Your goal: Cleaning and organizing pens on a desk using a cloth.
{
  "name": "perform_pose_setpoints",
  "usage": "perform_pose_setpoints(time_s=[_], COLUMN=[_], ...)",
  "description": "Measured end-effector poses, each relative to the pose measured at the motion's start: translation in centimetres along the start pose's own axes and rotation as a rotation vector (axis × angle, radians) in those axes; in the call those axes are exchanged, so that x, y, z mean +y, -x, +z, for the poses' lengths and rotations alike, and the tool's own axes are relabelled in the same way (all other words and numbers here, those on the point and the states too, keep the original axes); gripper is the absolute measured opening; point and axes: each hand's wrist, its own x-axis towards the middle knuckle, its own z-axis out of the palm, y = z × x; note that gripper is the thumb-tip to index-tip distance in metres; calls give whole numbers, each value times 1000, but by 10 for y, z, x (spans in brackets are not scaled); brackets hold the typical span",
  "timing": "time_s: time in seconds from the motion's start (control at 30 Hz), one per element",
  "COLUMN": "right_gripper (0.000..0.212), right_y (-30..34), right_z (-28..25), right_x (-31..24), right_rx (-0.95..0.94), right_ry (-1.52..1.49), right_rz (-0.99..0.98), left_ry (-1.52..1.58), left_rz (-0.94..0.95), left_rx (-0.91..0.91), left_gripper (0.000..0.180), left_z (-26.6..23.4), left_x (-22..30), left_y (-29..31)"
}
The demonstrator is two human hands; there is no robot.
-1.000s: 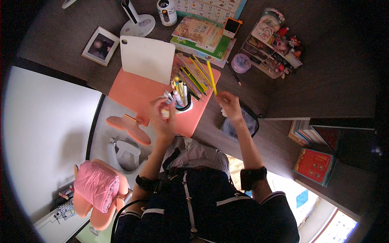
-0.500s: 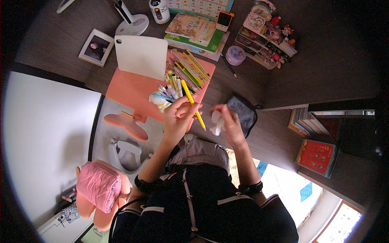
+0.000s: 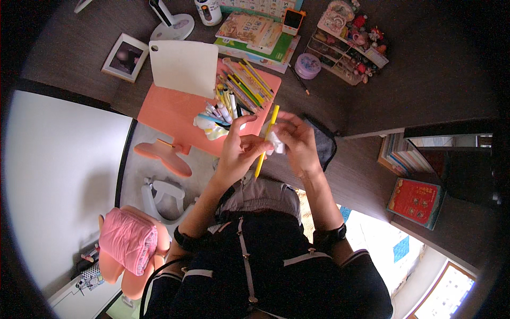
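My left hand (image 3: 240, 153) pinches a yellow pencil (image 3: 274, 115) between thumb and fingers, its tip pointing down toward me. In my right hand (image 3: 300, 144) is a crumpled white tissue (image 3: 275, 142), pressed close against the pencil's side. Just beyond my left hand stands a white pen holder (image 3: 208, 127) packed with pens and pencils. Several colored pencils (image 3: 248, 85) lie behind it on the pink desk board (image 3: 170, 111). A dark gray cloth pouch (image 3: 325, 146) is partly hidden behind my right hand.
A white tablet-like panel (image 3: 184, 68) leans at the board's back, near a framed photo (image 3: 125, 57). Behind are stacked books (image 3: 255, 42), a round purple tin (image 3: 307, 66) and a trinket rack (image 3: 340, 53). A pink chair (image 3: 130, 242) stands at left.
My hands have come together, bringing the tissue against the pencil. The pencil has swung from leaning left to leaning right at its top.
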Motion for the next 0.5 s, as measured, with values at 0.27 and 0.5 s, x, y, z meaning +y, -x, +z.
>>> perform_pose_setpoints(time_s=[0.27,0.5], right_gripper=[28,26], right_y=[-1,-13], right_z=[7,-7], right_x=[-7,-4], right_rx=[-126,-32], right_ry=[92,56], right_rz=[18,-68], left_ry=[-27,-72], left_rz=[11,-60], left_rx=[-22,-94], left_gripper=[48,48], left_z=[-3,5], left_x=[-1,7], left_y=[1,-1])
